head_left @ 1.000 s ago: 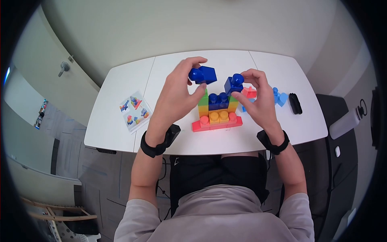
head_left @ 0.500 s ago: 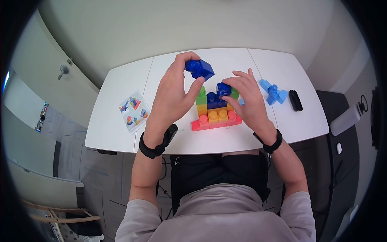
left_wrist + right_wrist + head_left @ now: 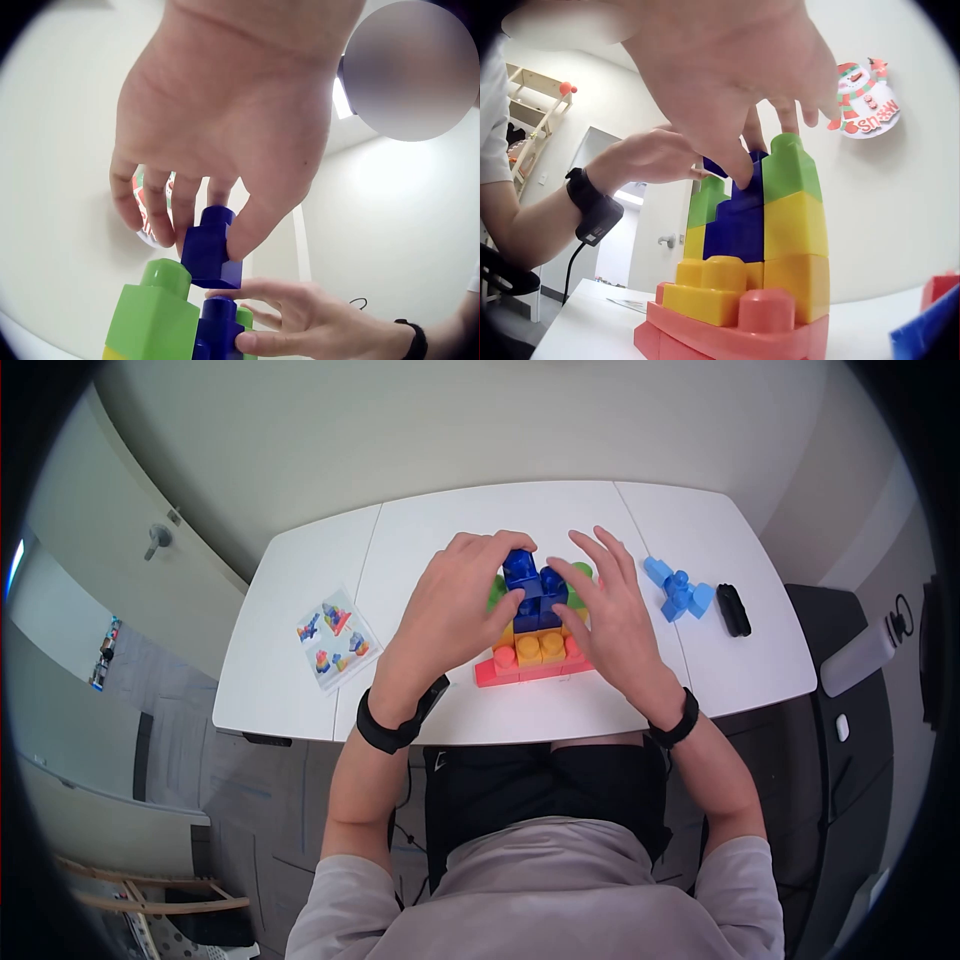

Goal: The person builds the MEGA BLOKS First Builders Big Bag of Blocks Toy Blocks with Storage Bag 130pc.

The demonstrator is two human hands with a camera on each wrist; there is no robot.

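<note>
A stacked toy-block build stands on the white table, with a pink base (image 3: 727,334), orange and yellow blocks (image 3: 796,225) and green blocks (image 3: 154,315) at both sides. Blue blocks fill its middle. My left hand (image 3: 440,600) pinches a blue block (image 3: 206,251) between thumb and fingers, held over the middle of the build, its single stud upward. Opposite it, my right hand (image 3: 620,635) pinches another blue block (image 3: 747,187) on the middle row, beside the right green block (image 3: 791,169). In the head view the fingers partly cover the green blocks.
A picture sheet (image 3: 337,638) of block models lies on the left of the table (image 3: 280,680). Light blue blocks (image 3: 680,597) and a black case (image 3: 733,610) sit at the right. Beyond the table's edge, a white bottle (image 3: 857,662) rests on a dark surface.
My right hand has moved left and down, setting its blue block onto the middle row. My left hand has brought its blue block right and down over the build.
</note>
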